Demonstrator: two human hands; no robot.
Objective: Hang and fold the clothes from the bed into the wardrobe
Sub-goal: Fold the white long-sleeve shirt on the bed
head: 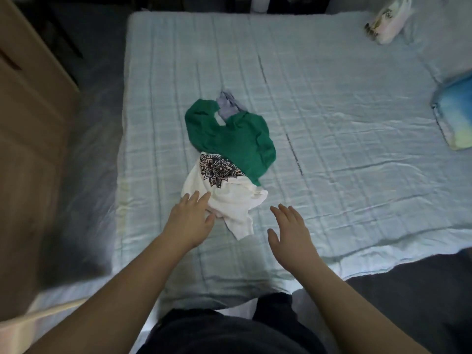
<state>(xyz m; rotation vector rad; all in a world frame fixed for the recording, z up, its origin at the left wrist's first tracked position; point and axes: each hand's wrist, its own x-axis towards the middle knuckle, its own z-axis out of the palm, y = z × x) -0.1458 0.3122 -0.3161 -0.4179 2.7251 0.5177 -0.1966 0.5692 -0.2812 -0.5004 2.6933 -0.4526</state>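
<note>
A small pile of clothes lies in the middle of the bed (332, 103). A crumpled white top with a black mandala print (229, 200) is nearest me. A green garment (237, 136) lies over its far side, and a bit of grey-blue cloth (228, 104) pokes out behind that. My left hand (190, 221) reaches out with straight fingers, its fingertips touching the white top's left edge. My right hand (290, 229) hovers flat and open over the sheet just right of the white top, not touching it.
A wooden wardrobe panel (30, 123) stands at the left beside the bed. A rolled printed cloth (385, 24) lies at the far right corner and a blue-yellow pillow (457, 116) at the right edge. Dark floor (408, 302) shows at lower right.
</note>
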